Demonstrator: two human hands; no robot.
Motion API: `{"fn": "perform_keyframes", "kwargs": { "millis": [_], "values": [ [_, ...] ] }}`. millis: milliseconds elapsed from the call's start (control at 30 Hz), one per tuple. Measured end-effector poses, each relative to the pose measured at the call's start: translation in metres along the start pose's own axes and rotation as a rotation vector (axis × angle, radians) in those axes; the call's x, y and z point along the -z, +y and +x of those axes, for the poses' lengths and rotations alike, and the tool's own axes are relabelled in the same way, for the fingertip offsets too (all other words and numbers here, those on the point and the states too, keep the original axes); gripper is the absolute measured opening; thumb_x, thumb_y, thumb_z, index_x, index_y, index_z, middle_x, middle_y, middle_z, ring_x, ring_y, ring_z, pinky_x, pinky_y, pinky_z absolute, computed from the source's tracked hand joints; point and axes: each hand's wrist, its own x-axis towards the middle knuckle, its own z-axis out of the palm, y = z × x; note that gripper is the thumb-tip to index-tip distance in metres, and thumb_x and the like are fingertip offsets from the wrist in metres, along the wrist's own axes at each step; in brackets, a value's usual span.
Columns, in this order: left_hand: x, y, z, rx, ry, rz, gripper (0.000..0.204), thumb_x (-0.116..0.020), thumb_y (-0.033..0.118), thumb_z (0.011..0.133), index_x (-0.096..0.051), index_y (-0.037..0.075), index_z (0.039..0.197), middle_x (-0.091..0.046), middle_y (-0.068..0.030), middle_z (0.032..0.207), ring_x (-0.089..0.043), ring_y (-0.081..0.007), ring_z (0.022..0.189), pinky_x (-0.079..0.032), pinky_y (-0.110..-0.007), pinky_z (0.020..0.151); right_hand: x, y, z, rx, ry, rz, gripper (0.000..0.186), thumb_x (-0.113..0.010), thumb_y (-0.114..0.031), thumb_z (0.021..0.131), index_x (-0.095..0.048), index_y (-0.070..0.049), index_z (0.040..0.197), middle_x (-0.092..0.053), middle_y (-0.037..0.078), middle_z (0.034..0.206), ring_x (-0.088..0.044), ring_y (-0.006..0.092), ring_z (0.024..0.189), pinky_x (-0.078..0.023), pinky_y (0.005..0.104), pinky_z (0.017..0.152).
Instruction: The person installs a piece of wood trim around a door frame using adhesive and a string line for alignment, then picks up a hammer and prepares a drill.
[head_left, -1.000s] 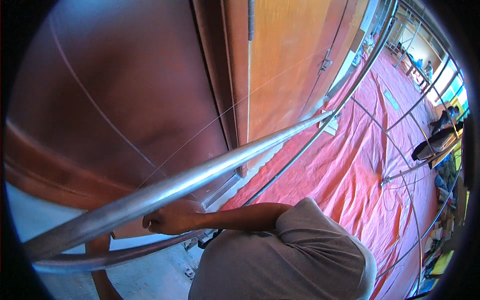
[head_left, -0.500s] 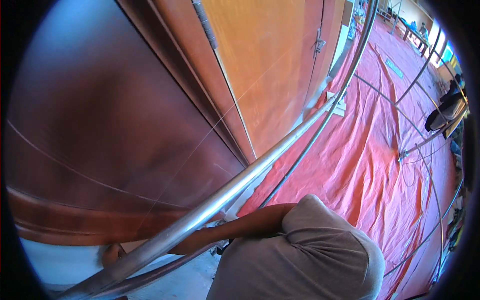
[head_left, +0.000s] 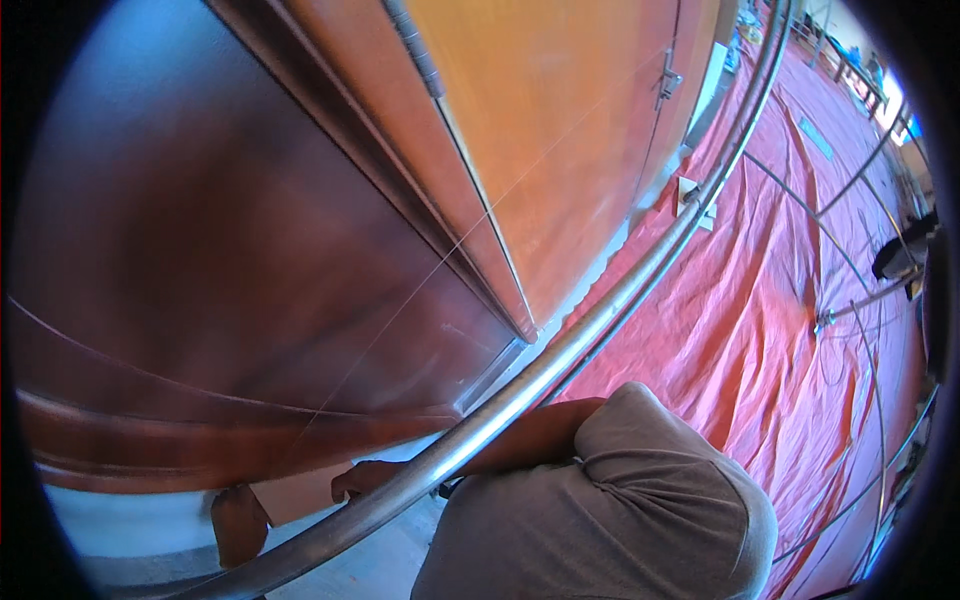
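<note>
A pale flat rectangular piece (head_left: pixel 302 495), like a board or tile, sits low against the white wall base under the dark wooden panel (head_left: pixel 190 300). My left hand (head_left: pixel 240 524) grips its left end, fingers closed at the edge. At its other end is my right hand (head_left: pixel 364 481), fingers curled over the edge. My right arm, coming out of a grey sleeve, passes behind a shiny metal pipe (head_left: pixel 520 400) that runs slantwise across the view. The pipe hides part of the forearm and the piece's lower side.
An orange-brown wooden door (head_left: pixel 560 150) with a metal handle (head_left: pixel 669 80) stands beyond the panel. Red sheeting (head_left: pixel 720 330) covers the floor at right, creased. Thin metal scaffold bars (head_left: pixel 800 200) cross above it. A table (head_left: pixel 855 75) stands far off.
The view has shifted slightly. More of the pale piece and both hands show now; my right hand, mostly behind the pipe before, appears at the piece's right end.
</note>
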Motion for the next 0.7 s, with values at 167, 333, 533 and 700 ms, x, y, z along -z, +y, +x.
{"fn": "perform_keyframes", "kwargs": {
  "millis": [167, 333, 533, 700],
  "values": [
    [0.005, 0.010, 0.007, -0.037, 0.046, 0.009, 0.006, -0.063, 0.005, 0.076, -0.064, 0.001, 0.079, -0.064, -0.0224, 0.078, -0.064, -0.0425, 0.077, -0.049, -0.052, 0.071, -0.014, 0.023, 0.001, 0.040, -0.069, 0.060, 0.015, -0.062, -0.007, 0.090, -0.064, 0.000, 0.104, -0.064, 0.013, 0.094, -0.062, 0.0238, 0.085, -0.052, 0.0410, 0.074],
    [-0.011, -0.018, -0.011, -0.041, 0.017, 0.055, 0.008, -0.063, 0.007, 0.075, -0.064, 0.002, 0.081, -0.063, -0.0219, 0.077, -0.063, -0.0426, 0.074, -0.050, -0.051, 0.070, -0.023, 0.015, 0.000, 0.087, -0.077, -0.070, 0.026, -0.062, -0.005, 0.085, -0.063, 0.001, 0.110, -0.067, 0.019, 0.100, -0.067, 0.0302, 0.092, -0.053, 0.0427, 0.078],
    [-0.017, 0.004, -0.008, -0.095, 0.226, 0.197, 0.010, -0.066, 0.012, 0.082, -0.063, 0.003, 0.085, -0.064, -0.0192, 0.081, -0.064, -0.0394, 0.081, -0.050, -0.050, 0.077, -0.023, 0.032, 0.003, 0.231, 0.102, -0.021, 0.024, -0.059, -0.010, 0.089, -0.063, 0.004, 0.108, -0.069, 0.019, 0.099, -0.068, 0.0305, 0.091, -0.054, 0.0423, 0.079],
    [-0.031, -0.026, -0.012, 0.049, 0.190, 0.064, 0.010, -0.065, 0.008, 0.083, -0.060, 0.001, 0.078, -0.064, -0.0213, 0.073, -0.066, -0.0410, 0.073, -0.050, -0.050, 0.066, 0.000, -0.004, -0.016, 0.053, -0.001, -0.242, 0.023, -0.058, -0.013, 0.094, -0.067, -0.001, 0.112, -0.069, 0.016, 0.102, -0.066, 0.0286, 0.095, -0.053, 0.0403, 0.086]
  ]
}}
